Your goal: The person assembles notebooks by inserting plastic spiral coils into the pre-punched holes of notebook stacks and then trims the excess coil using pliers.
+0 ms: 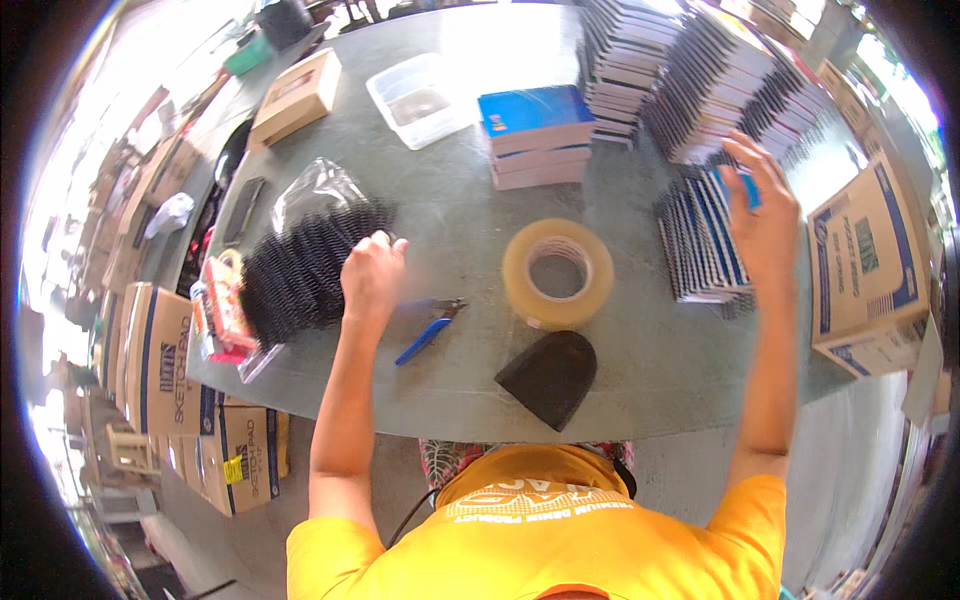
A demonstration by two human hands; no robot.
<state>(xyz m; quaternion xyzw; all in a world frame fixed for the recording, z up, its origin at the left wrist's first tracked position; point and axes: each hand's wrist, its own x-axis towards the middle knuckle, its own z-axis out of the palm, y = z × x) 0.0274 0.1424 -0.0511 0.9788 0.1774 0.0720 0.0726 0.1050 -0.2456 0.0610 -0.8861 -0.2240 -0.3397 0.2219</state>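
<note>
The person leans over a grey-green desk [640, 370], both bare arms stretched out. The left hand [372, 272] sits at the near edge of a heap of black spiral binding coils [300, 265] that spills from a clear plastic bag [312, 188]. Its fingers [385, 243] are curled shut into the coils, pinching at them, though I cannot tell how many they hold. Just beside those fingers, toward the person, lie blue-handled pliers [428, 332], flat on the desk and not touched.

The right hand [765, 215] reaches far out to a fanned row of small spiral-bound notebooks [700, 245] with blue and white covers. Its fingers [745, 165] are spread and bent over the top of the row, resting on the books; the thumb side seems to press a blue cover. Beyond those fingers stand taller stacked rows of notebooks [700, 80].

Between the two hands lies a big roll of clear packing tape [558, 272], flat on the desk, and closer to the person a black dome-shaped thing [550, 378] whose kind I cannot make out. Beyond the tape sits a short stack of blue-topped pads [535, 135], with a clear plastic tub [420, 98] and a flat cardboard box [297, 95] off to the left of it. A printed carton [865, 265] stands just right of the right hand.
</note>
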